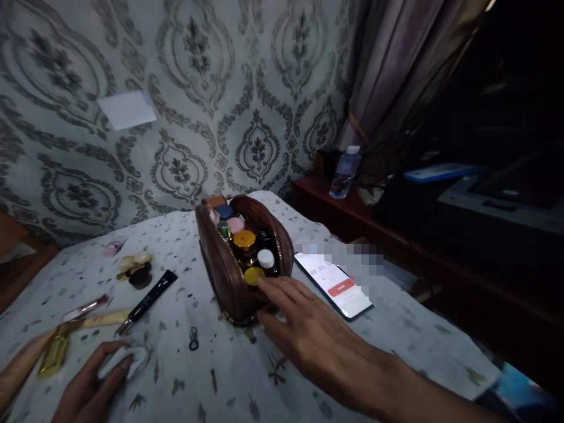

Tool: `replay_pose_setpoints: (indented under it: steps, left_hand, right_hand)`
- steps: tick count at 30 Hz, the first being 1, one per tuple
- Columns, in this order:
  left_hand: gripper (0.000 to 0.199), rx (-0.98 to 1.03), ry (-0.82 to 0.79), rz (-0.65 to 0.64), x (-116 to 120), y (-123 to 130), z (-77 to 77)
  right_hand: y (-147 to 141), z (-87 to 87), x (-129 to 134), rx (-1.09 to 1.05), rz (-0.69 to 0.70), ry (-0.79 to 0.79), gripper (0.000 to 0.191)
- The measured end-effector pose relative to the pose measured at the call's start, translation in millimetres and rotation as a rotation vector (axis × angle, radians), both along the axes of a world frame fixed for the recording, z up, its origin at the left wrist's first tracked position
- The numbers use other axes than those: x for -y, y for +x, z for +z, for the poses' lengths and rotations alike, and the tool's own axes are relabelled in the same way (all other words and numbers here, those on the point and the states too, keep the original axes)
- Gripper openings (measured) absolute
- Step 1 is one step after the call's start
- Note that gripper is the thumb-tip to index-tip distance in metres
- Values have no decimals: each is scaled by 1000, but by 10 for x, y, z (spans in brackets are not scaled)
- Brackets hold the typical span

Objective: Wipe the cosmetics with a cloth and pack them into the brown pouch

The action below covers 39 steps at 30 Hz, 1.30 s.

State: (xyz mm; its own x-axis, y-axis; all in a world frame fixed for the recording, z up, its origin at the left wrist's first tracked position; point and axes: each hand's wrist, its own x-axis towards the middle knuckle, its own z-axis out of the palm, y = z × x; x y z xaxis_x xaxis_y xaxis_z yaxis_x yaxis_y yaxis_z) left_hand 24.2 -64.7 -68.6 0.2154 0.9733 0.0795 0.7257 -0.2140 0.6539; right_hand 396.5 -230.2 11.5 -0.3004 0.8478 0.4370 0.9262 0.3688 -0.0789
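Observation:
Near the bottom left, my left hand (94,376) is closed around a small white bundle (136,354), blurred and perhaps soft. My right hand (304,323) reaches to the near end of an open brown toiletry bag (220,261). Its fingers are stretched out, with the thumb apart and the fingertips by a yellow lid (254,275); contact is unclear. Packed upright in the bag are a jar with a golden lid (244,239), a white-capped bottle (265,258), a pink-topped item (235,224) and a dark blue round item (224,211).
A lit phone (341,288) lies right of the bag. Left on the patterned sheet are a black tube (150,299), hair claws (136,270), a golden bottle (55,353) and a forearm (22,367) of unclear owner. A water bottle (345,173) stands on the reddish-brown ledge (326,202).

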Motion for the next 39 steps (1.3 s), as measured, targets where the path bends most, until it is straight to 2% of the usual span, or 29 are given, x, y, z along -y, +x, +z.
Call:
replay_pose_setpoints:
  steps: [3,6,10,13,17,20,24,27,30,33,36,39]
  left_hand:
    - [55,89,-47,-29,115,103,153]
    - [49,144,-67,-58,227,125,269]
    - [37,72,-1,-132,289,-38,337]
    - [31,-7,83,-144,311,-244,364]
    - [29,-60,176,-129,316,-556,392]
    - [32,-96,295,-30,235,-832,424]
    - [30,-155,419,178,-41,-1263,538]
    - [34,-168,458,307,-287,-1550,602]
    - [38,-199,423,339,-455,-1706,539]
    - [43,-240,346,310,-522,-1729,380]
    - [50,-281,293,305,-539,-1708,267]
    - [46,-309,265,298,-551,-1700,277]
  right_hand:
    - [-55,29,-9,17,-62,72,18]
    - [-169,61,9,7,-57,149,21]
    - [-416,70,33,-54,26,205,20]
    - [-670,12,4,-86,149,172,20]
    - [-1027,-135,-113,-111,309,5,18]
    - [-1244,-257,-255,-213,407,-164,18]
    - [-1509,-343,-482,-488,452,-298,19]
    - [-1722,-366,-636,-697,415,-496,20]
    - [-1876,-483,-757,-907,373,-639,25]
    - [-1915,-686,-831,-1051,304,-667,30]
    - [-1889,-816,-835,-1096,293,-673,32]
    - [-1880,-806,-784,-1060,319,-663,27]
